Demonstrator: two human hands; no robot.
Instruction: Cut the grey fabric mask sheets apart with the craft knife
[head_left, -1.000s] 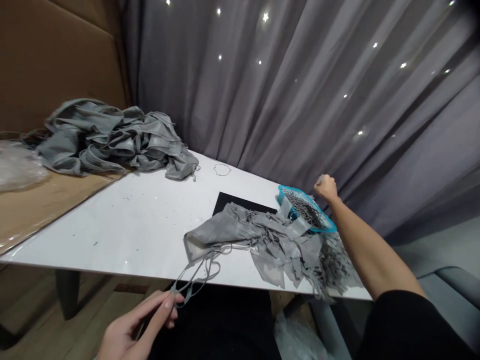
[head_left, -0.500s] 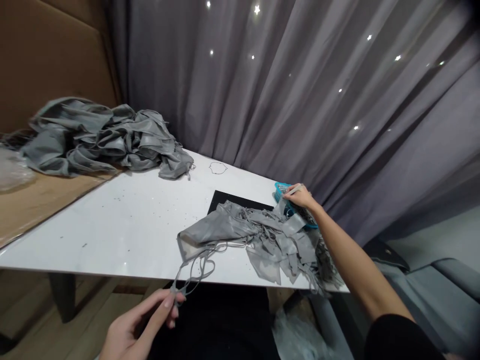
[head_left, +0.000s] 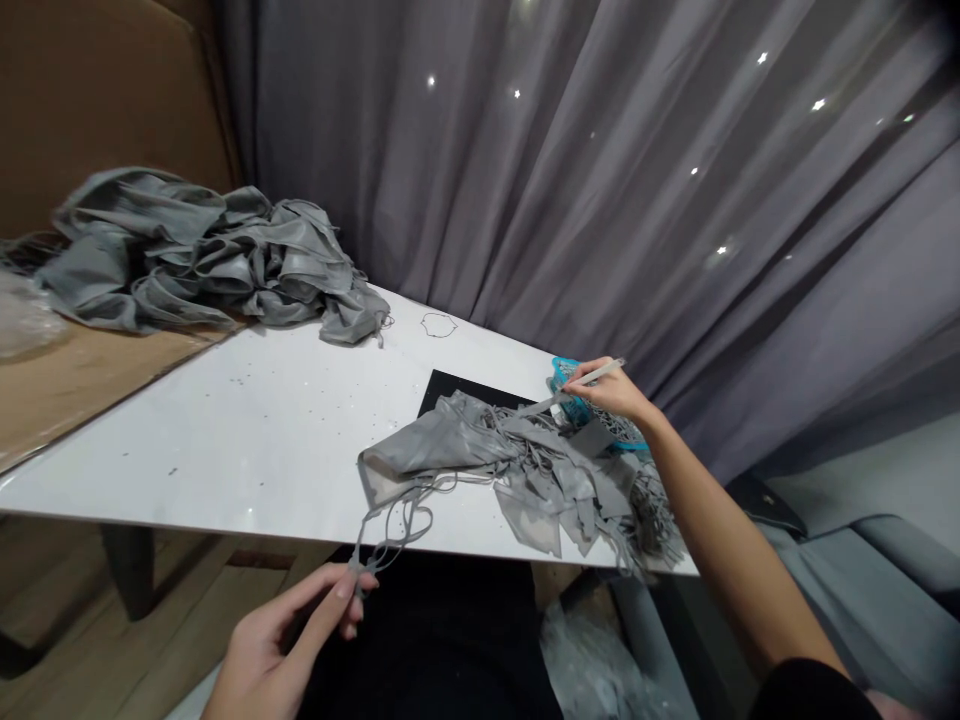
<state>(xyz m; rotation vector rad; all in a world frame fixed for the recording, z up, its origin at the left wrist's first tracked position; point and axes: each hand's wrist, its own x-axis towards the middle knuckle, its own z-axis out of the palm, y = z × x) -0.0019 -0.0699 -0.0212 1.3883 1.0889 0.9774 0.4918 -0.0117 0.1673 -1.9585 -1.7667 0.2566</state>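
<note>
Below the table's front edge, my left hand (head_left: 289, 635) pinches thin grey cords (head_left: 405, 530) between thumb and fingertips. The cords run up to a heap of grey fabric pieces (head_left: 431, 435) with many thin strips. Over the far right side of that heap, my right hand (head_left: 619, 390) holds a slim, pale, pen-like tool (head_left: 604, 370). Its tip end points down and left; its exact kind I cannot tell. A teal basket (head_left: 564, 372) filled with grey cords sits partly hidden behind my right hand. Under the fabric lies a black board (head_left: 446, 386), mostly covered.
A large pile of grey fabric (head_left: 247, 260) lies at the back left, partly on brown cardboard (head_left: 82, 385). A thin dark cord loop (head_left: 439, 325) and small scraps lie on the white table (head_left: 225, 450). A grey curtain (head_left: 480, 180) hangs behind; clear plastic (head_left: 592, 660) is below.
The view has shifted slightly. A grey strip that hung at my right hand now reaches left toward the heap, and the pale tool's far end shows more. My left hand keeps its pinch.
</note>
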